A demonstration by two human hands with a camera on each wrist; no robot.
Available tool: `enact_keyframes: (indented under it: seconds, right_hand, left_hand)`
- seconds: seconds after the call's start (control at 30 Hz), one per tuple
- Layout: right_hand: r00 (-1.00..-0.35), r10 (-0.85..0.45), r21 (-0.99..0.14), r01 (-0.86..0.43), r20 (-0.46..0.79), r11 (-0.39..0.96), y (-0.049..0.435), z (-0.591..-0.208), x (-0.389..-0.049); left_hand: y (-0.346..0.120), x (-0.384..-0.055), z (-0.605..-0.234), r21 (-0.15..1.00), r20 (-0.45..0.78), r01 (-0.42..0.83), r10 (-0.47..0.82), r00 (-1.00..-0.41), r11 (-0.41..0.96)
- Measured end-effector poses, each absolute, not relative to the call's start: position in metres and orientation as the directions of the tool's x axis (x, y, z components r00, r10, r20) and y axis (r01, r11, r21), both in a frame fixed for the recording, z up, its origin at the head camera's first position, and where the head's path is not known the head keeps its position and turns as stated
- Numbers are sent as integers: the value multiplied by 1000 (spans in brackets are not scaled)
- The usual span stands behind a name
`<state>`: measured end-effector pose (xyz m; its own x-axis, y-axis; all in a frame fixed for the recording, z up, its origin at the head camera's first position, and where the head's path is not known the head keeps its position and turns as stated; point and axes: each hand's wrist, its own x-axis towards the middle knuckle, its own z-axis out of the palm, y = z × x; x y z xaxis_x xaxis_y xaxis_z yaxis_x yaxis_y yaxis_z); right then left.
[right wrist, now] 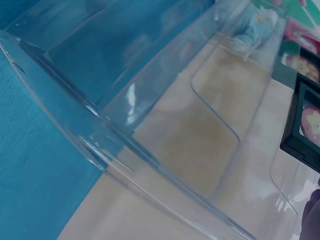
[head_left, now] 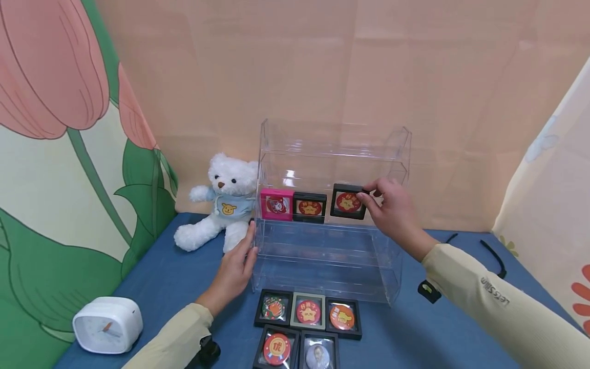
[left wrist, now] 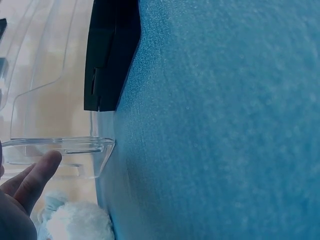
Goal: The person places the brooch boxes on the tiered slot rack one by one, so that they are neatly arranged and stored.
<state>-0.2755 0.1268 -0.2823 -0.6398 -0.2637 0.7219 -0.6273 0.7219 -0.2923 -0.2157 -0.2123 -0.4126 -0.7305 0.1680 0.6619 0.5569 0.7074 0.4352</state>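
A clear acrylic tiered rack (head_left: pixel 327 269) stands on the blue cloth. My right hand (head_left: pixel 394 212) pinches the right edge of a black-framed badge (head_left: pixel 348 202) with a red round face and a gold star, tilted slightly at the rack's middle tier. Left of it on that tier sit a pink-framed badge (head_left: pixel 276 205) and another black-framed badge (head_left: pixel 310 207), side by side. With straight fingers, my left hand (head_left: pixel 232 271) touches the rack's left side; the left wrist view shows a fingertip (left wrist: pixel 50 160) against the clear panel. In the right wrist view the held badge (right wrist: pixel 307 122) is partly cut off.
Several framed badges (head_left: pixel 308 311) lie in two rows before the rack. A white teddy bear (head_left: pixel 230 197) sits at its left. A white clock (head_left: pixel 107 325) stands at the front left. A black cord (head_left: pixel 498 256) lies right of the rack. A beige backdrop (head_left: pixel 322 66) hangs behind.
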Motion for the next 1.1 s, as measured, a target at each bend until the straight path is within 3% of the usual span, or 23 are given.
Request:
enact_keyframes:
  seconds: [0.43,0.97,1.1]
  right_hand:
    - [-595,-256,-247,-631,762,735,120,-287,-280]
    - [-501,-340,-70,-633,796,771,118,-299,-280]
    - [-505,-349,-60,-628,789,776,119,-301,-280]
  left_hand:
    - [-211,-217,-410,419,678,573,177,-713,704]
    - [-212,-216,-414,415,689,576,171,-705,705]
    - [-212,-216,-414,414,686,571,169,-708,709]
